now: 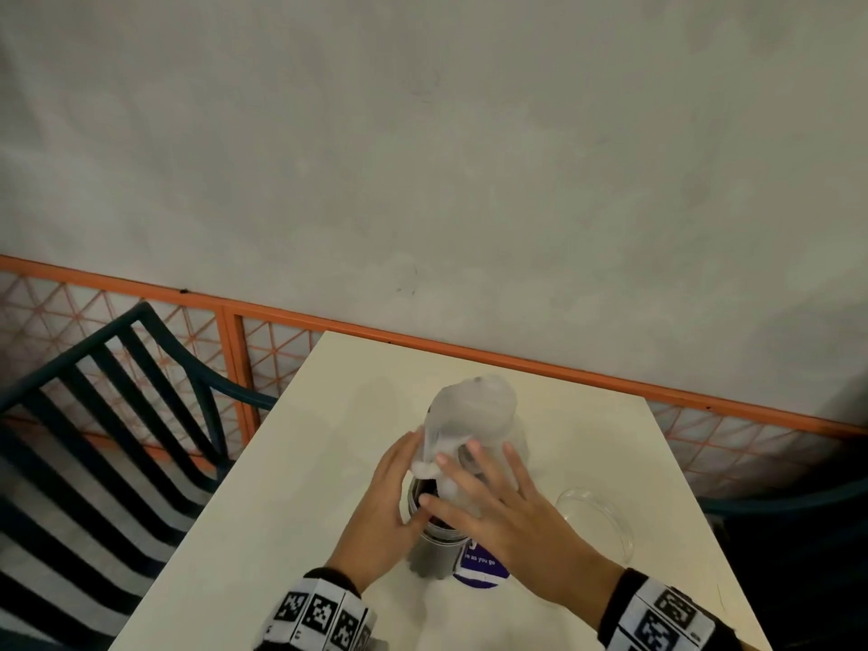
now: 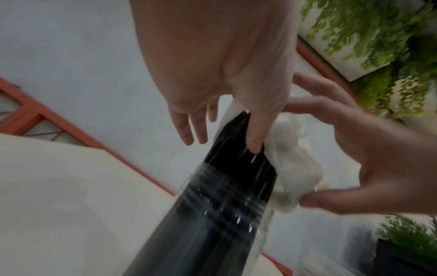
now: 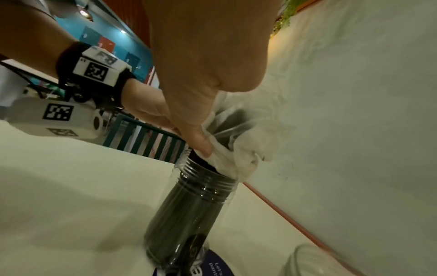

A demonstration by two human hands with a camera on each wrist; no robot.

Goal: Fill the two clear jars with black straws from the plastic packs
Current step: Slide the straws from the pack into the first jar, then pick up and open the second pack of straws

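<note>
Right hand (image 1: 493, 505) pinches the bunched plastic pack (image 1: 465, 420) off the black straws (image 2: 236, 149) standing in the clear jar (image 1: 434, 547) mid-table, left hand (image 1: 385, 500) open, steadying them, next lifting the wrapper clear while straws stay put

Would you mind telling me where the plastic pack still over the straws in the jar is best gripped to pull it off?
Probably grip the plastic pack at its loose top end, coming from above and pulling upward. Its crumpled lower end is bunched at the jar mouth, where the right hand already pinches it; the black straws stand upright, so the sleeve should slide off along them.
</note>
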